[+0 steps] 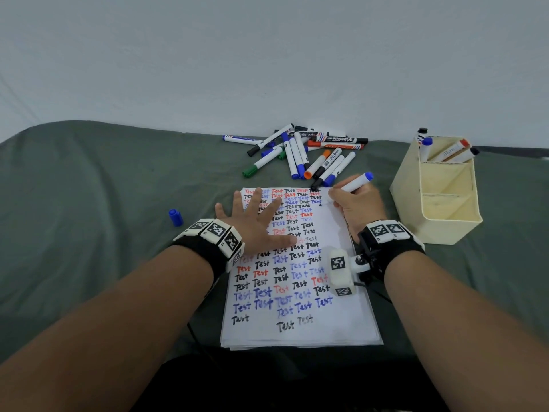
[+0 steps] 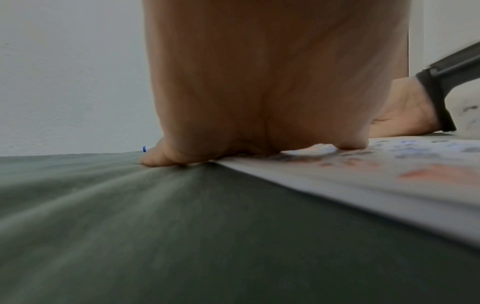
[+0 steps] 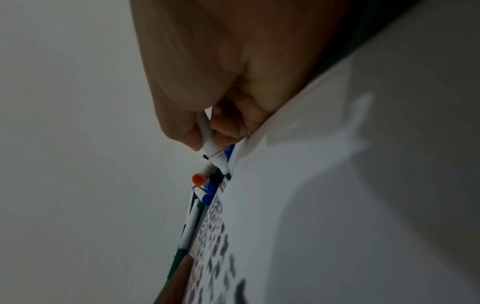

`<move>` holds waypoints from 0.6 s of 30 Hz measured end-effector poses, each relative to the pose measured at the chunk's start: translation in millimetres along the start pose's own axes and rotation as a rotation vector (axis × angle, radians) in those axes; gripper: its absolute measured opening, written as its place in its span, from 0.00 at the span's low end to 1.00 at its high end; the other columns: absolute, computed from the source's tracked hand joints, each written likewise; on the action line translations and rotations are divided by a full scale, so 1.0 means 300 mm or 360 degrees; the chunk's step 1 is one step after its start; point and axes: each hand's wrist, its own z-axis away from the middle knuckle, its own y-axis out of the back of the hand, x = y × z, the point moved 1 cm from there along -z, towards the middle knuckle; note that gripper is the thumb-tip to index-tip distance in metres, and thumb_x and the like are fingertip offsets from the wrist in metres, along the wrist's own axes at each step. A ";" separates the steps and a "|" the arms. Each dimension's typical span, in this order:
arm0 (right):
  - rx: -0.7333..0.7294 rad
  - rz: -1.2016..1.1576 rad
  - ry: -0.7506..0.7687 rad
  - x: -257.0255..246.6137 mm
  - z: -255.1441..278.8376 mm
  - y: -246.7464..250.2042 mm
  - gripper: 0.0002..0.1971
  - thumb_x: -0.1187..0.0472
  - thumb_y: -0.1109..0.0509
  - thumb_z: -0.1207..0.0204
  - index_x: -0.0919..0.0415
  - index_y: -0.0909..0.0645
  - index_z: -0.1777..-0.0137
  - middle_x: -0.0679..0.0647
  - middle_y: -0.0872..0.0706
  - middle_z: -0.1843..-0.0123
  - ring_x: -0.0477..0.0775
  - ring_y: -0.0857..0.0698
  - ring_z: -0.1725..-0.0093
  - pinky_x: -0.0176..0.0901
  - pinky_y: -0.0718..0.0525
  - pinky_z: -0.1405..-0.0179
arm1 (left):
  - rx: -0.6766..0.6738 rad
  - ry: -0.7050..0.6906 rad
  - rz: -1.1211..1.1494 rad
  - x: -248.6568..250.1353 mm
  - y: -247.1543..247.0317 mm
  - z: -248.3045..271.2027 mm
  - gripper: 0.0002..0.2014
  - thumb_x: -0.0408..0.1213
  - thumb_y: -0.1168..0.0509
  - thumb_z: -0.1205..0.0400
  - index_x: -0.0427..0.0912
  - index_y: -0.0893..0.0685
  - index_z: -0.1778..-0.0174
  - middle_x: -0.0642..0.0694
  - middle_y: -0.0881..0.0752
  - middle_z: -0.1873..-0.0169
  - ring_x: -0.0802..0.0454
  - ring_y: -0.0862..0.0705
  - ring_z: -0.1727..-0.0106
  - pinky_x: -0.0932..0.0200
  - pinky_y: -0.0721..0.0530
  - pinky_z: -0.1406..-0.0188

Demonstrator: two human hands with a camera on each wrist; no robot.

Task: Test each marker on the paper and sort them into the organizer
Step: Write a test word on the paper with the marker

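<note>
A grey-green cloth covers the counter, which stands against a plain white wall. On the cloth lies a stack of white paper, its top sheet filled with rows of "Test" in black, blue and red. At the right stands a cream organizer with 3 compartments: the far one holds 4 markers with blue, black and red ends, the other 2 hold nothing. Beyond the paper is a loose pile of markers with blue, black, green and orange caps.

The left hand lies flat with spread fingers, pressing the paper's upper left part. The right hand grips a blue marker like a pen, tip on the paper's upper right edge. Its blue cap lies on the cloth, left of the left hand.
</note>
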 end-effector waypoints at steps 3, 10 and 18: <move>0.0015 -0.0013 -0.0001 -0.001 0.001 0.003 0.03 0.64 0.24 0.27 0.58 0.15 0.57 0.49 0.14 0.68 0.43 0.17 0.69 0.43 0.19 0.61 | 0.0003 0.0000 -0.0005 0.003 0.002 0.002 0.54 0.89 0.56 0.37 0.73 0.69 0.18 0.55 0.75 0.16 0.36 0.74 0.15 0.19 0.66 0.23; -0.0032 -0.0118 -0.0021 0.000 0.003 0.008 0.03 0.62 0.22 0.26 0.55 0.14 0.58 0.49 0.12 0.69 0.42 0.17 0.70 0.43 0.18 0.62 | 0.0026 0.0004 -0.0029 0.008 0.004 0.009 0.53 0.88 0.55 0.34 0.72 0.68 0.17 0.55 0.74 0.15 0.36 0.73 0.15 0.19 0.65 0.22; -0.0049 -0.0259 0.0009 -0.017 0.019 0.005 0.04 0.63 0.19 0.26 0.56 0.11 0.56 0.57 0.08 0.60 0.48 0.12 0.63 0.43 0.13 0.57 | 0.0155 -0.0015 -0.0015 -0.018 -0.005 -0.003 0.53 0.87 0.55 0.34 0.69 0.63 0.15 0.54 0.72 0.14 0.38 0.73 0.15 0.20 0.63 0.21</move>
